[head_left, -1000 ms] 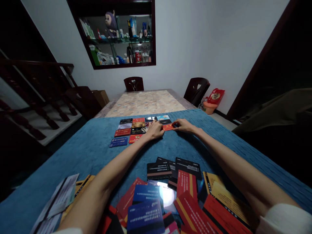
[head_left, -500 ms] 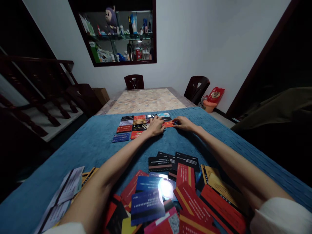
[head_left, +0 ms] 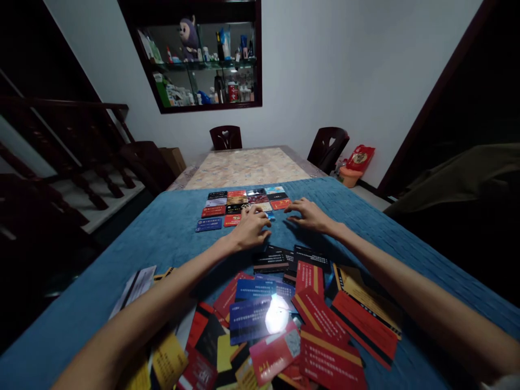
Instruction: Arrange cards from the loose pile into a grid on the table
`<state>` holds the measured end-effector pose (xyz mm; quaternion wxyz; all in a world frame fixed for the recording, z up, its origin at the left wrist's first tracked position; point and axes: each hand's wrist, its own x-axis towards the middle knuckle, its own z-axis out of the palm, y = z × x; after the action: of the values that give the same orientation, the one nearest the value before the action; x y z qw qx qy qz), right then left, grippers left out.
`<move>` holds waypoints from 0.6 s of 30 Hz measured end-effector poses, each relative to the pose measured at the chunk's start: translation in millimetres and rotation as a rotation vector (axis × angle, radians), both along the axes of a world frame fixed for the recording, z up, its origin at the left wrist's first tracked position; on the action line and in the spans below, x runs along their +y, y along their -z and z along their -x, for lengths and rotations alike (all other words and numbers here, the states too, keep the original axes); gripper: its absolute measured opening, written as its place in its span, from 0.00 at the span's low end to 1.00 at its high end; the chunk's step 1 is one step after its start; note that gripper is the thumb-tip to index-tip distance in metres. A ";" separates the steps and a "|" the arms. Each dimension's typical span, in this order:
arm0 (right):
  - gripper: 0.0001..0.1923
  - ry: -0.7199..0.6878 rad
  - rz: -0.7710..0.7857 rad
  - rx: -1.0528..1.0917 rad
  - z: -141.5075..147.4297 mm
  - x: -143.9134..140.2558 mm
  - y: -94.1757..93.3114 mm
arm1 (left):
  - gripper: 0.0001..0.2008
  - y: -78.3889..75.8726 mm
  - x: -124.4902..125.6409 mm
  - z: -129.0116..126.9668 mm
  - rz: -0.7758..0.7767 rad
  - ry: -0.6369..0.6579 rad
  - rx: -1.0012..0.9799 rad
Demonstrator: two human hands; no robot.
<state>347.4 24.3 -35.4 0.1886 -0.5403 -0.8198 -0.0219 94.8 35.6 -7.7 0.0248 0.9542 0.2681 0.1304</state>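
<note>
On blue cloth [head_left: 162, 244], both hands [head_left: 280, 222] open, empty, nr tidy card rows [head_left: 239, 205].

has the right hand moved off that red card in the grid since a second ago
Yes. The right hand has pulled back toward the person, off the red card at the grid's right end.

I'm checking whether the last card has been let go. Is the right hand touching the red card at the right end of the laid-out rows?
Apart. In the head view, blue cloth shows between the right hand and the red card.
</note>
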 end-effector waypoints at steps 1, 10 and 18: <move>0.13 -0.010 -0.002 0.001 4.1 -6.5 -0.5 | 0.08 -0.9 -6.5 5.5 0.012 0.004 0.011; 0.13 -0.115 0.006 0.042 38.5 -64.6 -2.0 | 0.10 -2.7 -44.2 41.6 0.150 -0.031 0.107; 0.16 -0.153 0.099 -0.043 65.3 -96.1 -11.5 | 0.09 -0.7 -55.3 42.7 0.184 0.005 0.156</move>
<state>282.1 -71.8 -23.8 0.1449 -0.4842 -0.8626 0.0216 52.1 -19.7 -7.0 0.0915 0.9558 0.2777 0.0304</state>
